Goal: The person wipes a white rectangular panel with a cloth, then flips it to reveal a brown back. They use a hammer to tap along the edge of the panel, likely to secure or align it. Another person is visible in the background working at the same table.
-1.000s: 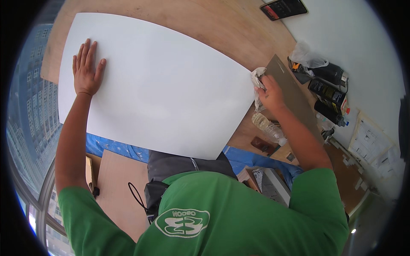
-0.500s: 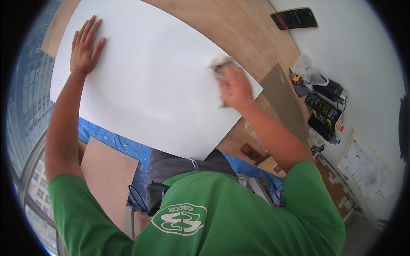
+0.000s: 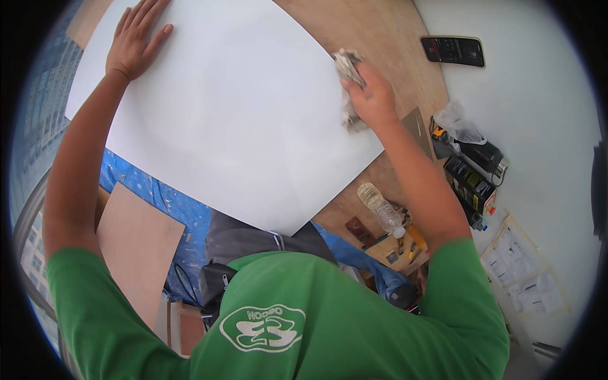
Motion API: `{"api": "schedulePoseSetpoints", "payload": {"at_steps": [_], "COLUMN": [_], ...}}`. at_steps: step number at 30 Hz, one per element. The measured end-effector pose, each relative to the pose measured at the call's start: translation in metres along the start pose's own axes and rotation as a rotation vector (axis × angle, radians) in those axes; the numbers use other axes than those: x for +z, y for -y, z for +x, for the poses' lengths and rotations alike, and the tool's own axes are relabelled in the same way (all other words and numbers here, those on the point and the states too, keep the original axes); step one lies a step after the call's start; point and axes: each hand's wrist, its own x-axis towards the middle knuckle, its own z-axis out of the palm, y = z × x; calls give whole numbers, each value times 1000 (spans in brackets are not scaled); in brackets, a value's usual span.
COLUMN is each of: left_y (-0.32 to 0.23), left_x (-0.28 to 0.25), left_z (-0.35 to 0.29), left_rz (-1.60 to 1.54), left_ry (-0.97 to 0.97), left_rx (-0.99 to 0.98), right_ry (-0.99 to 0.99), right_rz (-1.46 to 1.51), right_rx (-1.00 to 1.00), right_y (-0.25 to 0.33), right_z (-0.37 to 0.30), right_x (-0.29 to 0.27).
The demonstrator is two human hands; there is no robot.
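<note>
A large white sheet (image 3: 234, 120) lies across a wooden board and fills the middle of the view. My left hand (image 3: 135, 41) rests flat on its far left part, fingers stretched out and holding nothing. At the sheet's right edge, my right hand (image 3: 375, 95) is closed around a crumpled, off-white rag (image 3: 348, 66). The rag hangs below the fingers too and presses against the sheet near its border. Part of the rag is hidden under my hand.
On the right, a phone (image 3: 453, 50), a dark flask (image 3: 484, 155) and a black can (image 3: 468, 180) lie on a pale surface. A clear bottle (image 3: 380, 209) lies near my right forearm. Blue sheeting (image 3: 152, 190) and a thin wooden panel (image 3: 139, 234) are at lower left.
My right hand has moved the rag up and rightward to the sheet's edge. My left hand stays flat on the sheet and appears higher in view, as the view has shifted somewhat.
</note>
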Motion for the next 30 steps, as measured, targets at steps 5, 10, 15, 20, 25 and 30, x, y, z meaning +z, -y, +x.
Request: {"api": "schedulePoseSetpoints", "payload": {"at_steps": [5, 10, 15, 20, 25, 30], "left_y": [-5, -16, -23, -21, -17, -16], "left_x": [-15, -43, -52, -48, -46, -47], "left_z": [7, 17, 23, 22, 19, 19], "left_rz": [-9, -204, -213, -194, -171, -215], "left_ry": [13, 453, 428, 484, 460, 474], "left_rx": [-7, -256, -261, -279, -243, -269], "right_ry": [-48, 137, 62, 65, 20, 123], "right_rz": [4, -133, -46, 78, -24, -50], "right_rx": [-24, 231, 44, -11, -37, 142], "right_y": [-18, -55, -15, 56, 42, -1], "right_z": [-35, -113, -26, 103, 63, -34], "right_x": [-14, -53, -17, 30, 18, -25]}}
